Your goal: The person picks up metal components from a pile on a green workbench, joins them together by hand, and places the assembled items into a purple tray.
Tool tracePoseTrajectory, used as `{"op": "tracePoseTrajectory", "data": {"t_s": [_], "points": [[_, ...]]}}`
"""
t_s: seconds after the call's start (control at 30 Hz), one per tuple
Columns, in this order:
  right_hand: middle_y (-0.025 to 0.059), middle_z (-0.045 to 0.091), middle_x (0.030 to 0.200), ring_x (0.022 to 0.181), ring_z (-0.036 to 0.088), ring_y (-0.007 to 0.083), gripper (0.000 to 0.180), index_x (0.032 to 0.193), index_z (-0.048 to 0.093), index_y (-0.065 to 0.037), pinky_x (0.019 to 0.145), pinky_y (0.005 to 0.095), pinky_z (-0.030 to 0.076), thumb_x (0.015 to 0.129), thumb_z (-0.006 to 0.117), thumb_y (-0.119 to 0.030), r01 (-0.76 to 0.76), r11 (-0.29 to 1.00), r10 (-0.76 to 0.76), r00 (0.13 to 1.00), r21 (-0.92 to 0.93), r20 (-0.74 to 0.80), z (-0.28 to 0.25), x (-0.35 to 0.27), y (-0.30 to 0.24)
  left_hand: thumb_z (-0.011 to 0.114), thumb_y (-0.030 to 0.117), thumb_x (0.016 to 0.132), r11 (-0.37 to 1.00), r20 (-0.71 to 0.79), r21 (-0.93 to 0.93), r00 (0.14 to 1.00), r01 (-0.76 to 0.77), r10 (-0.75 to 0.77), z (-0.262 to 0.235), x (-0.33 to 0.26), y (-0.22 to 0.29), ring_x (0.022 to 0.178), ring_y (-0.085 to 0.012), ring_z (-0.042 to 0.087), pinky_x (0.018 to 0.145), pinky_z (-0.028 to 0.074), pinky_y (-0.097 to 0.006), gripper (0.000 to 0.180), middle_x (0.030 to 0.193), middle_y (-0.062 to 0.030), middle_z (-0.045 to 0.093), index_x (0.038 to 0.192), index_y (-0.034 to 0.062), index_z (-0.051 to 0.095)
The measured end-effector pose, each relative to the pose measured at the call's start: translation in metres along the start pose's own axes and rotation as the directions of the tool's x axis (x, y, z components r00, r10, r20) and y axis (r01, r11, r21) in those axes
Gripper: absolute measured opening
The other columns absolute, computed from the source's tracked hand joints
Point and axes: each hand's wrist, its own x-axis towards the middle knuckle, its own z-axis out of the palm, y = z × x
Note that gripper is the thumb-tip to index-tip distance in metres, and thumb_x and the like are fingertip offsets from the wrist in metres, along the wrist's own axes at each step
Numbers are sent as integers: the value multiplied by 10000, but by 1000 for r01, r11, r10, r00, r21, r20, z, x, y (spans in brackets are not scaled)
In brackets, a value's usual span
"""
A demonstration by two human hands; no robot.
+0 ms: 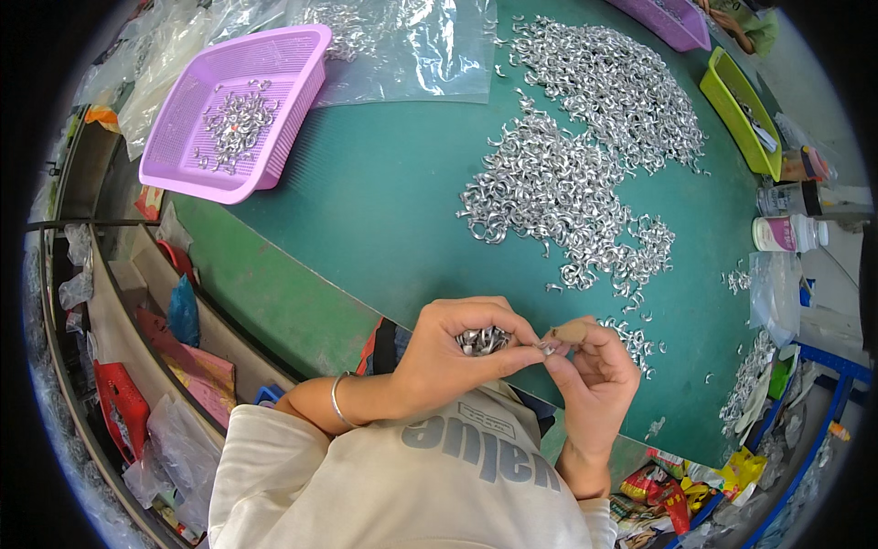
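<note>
Near the table's front edge, my left hand [437, 352] is curled around a small handful of shiny, curved metal pieces [483, 341]. Its thumb and forefinger meet the fingertips of my right hand [596, 373] at one small metal piece [547, 349]. My right hand is closed in a pinch on that piece, and a tan cover [574, 330] wraps one of its fingers. Just beyond the hands, a large heap of the same silvery curved pieces [549, 183] spreads over the green table [384, 201]. The fingertips partly hide the pinched piece.
At the far left a purple basket [306, 101] holds some metal pieces, beside clear plastic sheeting [457, 55]. A yellow-green basket [722, 91], a white bottle [785, 234] and a clear bag [776, 297] line the right edge. Another person's arm [732, 27] shows at the far right.
</note>
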Motion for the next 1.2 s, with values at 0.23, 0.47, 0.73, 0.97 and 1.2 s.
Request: {"op": "tracePoseTrajectory", "data": {"t_s": [0.23,0.47,0.73,0.97,1.2], "points": [[110,583,876,777,516,131,233,938,543,59,708,246,412,729,564,159,-72,979,61,996,188,62,-2,-1,0,669,-4,722,998,18,33,998,-56,56,0,0,2,650,-91,536,565,411,-221,86,734,-63,603,802,-15,640],[105,575,872,778,514,133,225,930,558,73,708,247,417,725,555,167,-84,970,73,996,228,59,1,-1,0,679,-44,695,997,28,38,997,-73,72,-2,-2,1,651,-100,540,567,408,-221,112,755,-81,612,797,-16,641],[114,578,846,779,508,160,194,884,591,95,687,256,419,703,570,161,-71,968,70,997,239,14,0,-4,0,631,30,765,991,78,-53,989,127,-123,-3,-2,3,601,-72,484,519,362,-210,68,717,-40,574,797,-31,627],[116,577,878,781,495,156,186,901,592,83,692,255,410,723,573,132,-5,983,3,1000,186,14,0,-3,3,592,90,828,666,352,-491,828,561,-437,-5,-3,-2,513,-46,329,432,238,-196,149,659,-9,478,914,-31,590],[101,581,894,769,496,150,169,904,589,61,717,262,404,736,603,72,-49,998,36,963,-43,-269,-5,5,14,555,106,836,676,370,-509,844,533,-388,-8,2,-17,467,-42,324,424,238,-189,143,641,-45,484,903,-19,565]]}}
